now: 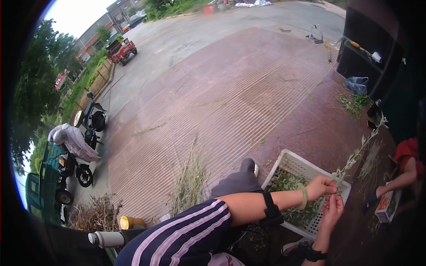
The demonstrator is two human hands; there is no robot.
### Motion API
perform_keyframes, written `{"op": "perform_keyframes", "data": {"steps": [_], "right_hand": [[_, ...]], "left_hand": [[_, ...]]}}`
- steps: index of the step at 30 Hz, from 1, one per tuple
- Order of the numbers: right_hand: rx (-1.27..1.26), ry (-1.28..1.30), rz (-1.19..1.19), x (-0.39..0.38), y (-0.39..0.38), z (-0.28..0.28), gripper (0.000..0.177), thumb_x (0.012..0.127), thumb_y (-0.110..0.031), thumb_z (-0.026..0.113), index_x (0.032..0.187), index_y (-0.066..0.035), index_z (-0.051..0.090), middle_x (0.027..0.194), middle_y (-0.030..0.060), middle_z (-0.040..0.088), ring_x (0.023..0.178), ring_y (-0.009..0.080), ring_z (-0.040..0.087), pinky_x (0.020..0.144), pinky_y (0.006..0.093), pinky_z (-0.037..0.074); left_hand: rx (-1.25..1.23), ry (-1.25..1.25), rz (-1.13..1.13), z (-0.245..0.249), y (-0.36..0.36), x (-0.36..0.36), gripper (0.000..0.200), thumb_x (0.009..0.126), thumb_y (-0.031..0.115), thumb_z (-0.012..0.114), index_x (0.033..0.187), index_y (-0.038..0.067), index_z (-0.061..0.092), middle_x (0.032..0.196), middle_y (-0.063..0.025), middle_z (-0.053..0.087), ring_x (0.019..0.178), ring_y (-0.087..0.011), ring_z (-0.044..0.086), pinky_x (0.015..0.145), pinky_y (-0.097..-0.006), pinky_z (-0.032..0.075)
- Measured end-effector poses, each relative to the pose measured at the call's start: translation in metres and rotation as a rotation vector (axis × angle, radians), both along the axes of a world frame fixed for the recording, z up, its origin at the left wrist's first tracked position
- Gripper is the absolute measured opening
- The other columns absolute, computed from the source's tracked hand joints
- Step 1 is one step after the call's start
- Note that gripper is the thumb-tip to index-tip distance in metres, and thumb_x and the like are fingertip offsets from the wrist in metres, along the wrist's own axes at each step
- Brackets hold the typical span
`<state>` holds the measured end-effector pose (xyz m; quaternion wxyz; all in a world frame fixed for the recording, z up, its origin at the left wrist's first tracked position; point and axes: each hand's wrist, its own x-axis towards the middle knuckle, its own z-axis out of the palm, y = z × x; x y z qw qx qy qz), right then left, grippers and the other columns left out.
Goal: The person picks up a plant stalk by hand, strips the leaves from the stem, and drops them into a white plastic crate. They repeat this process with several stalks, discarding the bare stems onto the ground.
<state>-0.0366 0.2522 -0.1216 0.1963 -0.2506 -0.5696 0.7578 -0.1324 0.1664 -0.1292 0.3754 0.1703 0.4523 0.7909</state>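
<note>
Over the right side of a white perforated plastic crate, my left hand pinches a long grey-green leafy stem. The stem points up and to the right, away from me. Just below, my right hand is closed with its fingertips together at the stem's lower end, nearly touching the left fingers. Exactly what its fingertips pinch is partly hidden. Loose green leaves lie in the crate beneath both hands.
Bundled stalks lie left of the crate, near dry twigs and a white bottle. At right are another person's leg, a small box and greens. Motorbikes stand left on ridged paving.
</note>
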Motion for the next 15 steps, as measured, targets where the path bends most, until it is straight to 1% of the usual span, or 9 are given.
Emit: {"op": "perform_keyframes", "data": {"steps": [3,6,7,8,9,10,12,14,15], "right_hand": [[-0.065,0.009,-0.072,-0.001,-0.003,0.003,0.010,0.086,-0.015,0.053,0.081,-0.007,0.051,0.072,0.0017,0.055,0.058,0.0047,0.048,0.044,0.0175,0.042],[-0.104,-0.062,-0.018,0.001,0.005,0.001,0.009,0.086,-0.016,0.053,0.082,-0.007,0.052,0.074,0.0017,0.055,0.060,0.0057,0.050,0.048,0.0195,0.047],[-0.156,-0.114,-0.017,0.002,0.005,0.001,0.010,0.086,-0.016,0.054,0.081,-0.007,0.053,0.074,0.0020,0.056,0.061,0.0063,0.051,0.049,0.0207,0.049],[-0.207,-0.172,-0.037,0.003,0.005,0.002,0.011,0.085,-0.017,0.055,0.081,-0.007,0.053,0.074,0.0023,0.056,0.061,0.0068,0.051,0.050,0.0219,0.050],[-0.159,-0.261,0.030,0.004,0.007,-0.003,0.012,0.085,-0.017,0.055,0.081,-0.006,0.055,0.075,0.0028,0.057,0.061,0.0073,0.052,0.051,0.0225,0.050],[-0.116,-0.356,0.088,0.003,0.009,-0.004,0.013,0.084,-0.017,0.056,0.082,-0.005,0.056,0.076,0.0033,0.058,0.060,0.0078,0.053,0.051,0.0232,0.050],[0.127,-0.402,0.089,0.001,0.010,-0.018,0.017,0.083,-0.015,0.057,0.088,0.001,0.060,0.080,0.0057,0.061,0.061,0.0080,0.056,0.052,0.0216,0.047],[0.341,-0.253,0.005,-0.001,0.010,-0.035,0.033,0.081,-0.012,0.058,0.109,0.005,0.055,0.094,0.0111,0.062,0.081,0.0149,0.059,0.074,0.0260,0.046],[0.282,-0.181,-0.006,-0.003,0.007,-0.028,0.037,0.082,-0.012,0.059,0.114,0.005,0.052,0.101,0.0119,0.060,0.091,0.0161,0.056,0.080,0.0264,0.043]], "left_hand": [[0.009,-0.024,-0.024,-0.002,-0.001,-0.002,0.003,0.080,0.003,0.059,0.083,0.002,0.058,0.077,-0.0007,0.059,0.072,-0.0073,0.054,0.065,-0.0215,0.044],[0.038,-0.046,0.138,-0.011,0.006,-0.003,0.004,0.080,0.005,0.060,0.083,0.003,0.058,0.076,-0.0006,0.059,0.072,-0.0075,0.054,0.066,-0.0214,0.043],[-0.030,-0.078,0.170,0.004,-0.002,-0.006,0.005,0.080,0.006,0.061,0.083,0.003,0.058,0.076,-0.0008,0.059,0.072,-0.0076,0.054,0.067,-0.0215,0.042],[-0.023,0.023,0.198,-0.007,-0.002,-0.015,0.006,0.081,0.007,0.061,0.084,0.004,0.058,0.077,-0.0008,0.060,0.070,-0.0072,0.053,0.065,-0.0211,0.041],[-0.038,0.018,0.209,0.009,-0.012,-0.021,0.007,0.081,0.010,0.061,0.084,0.005,0.058,0.076,-0.0006,0.060,0.070,-0.0070,0.052,0.064,-0.0206,0.040],[0.035,-0.020,0.262,0.022,-0.017,-0.024,0.009,0.081,0.014,0.062,0.083,0.006,0.059,0.074,0.0007,0.060,0.061,-0.0049,0.048,0.055,-0.0188,0.036],[-0.117,-0.007,0.220,0.040,-0.031,-0.027,0.012,0.081,0.020,0.062,0.081,0.008,0.058,0.069,0.0039,0.058,0.048,-0.0011,0.038,0.042,-0.0176,0.025],[-0.209,-0.020,0.224,0.041,-0.031,-0.024,0.009,0.080,0.017,0.062,0.081,0.009,0.058,0.067,0.0050,0.057,0.047,-0.0005,0.036,0.041,-0.0172,0.024],[-0.161,-0.044,0.187,0.045,-0.032,-0.021,0.009,0.078,0.015,0.064,0.080,0.010,0.057,0.067,0.0049,0.057,0.046,-0.0007,0.036,0.041,-0.0167,0.024]]}}
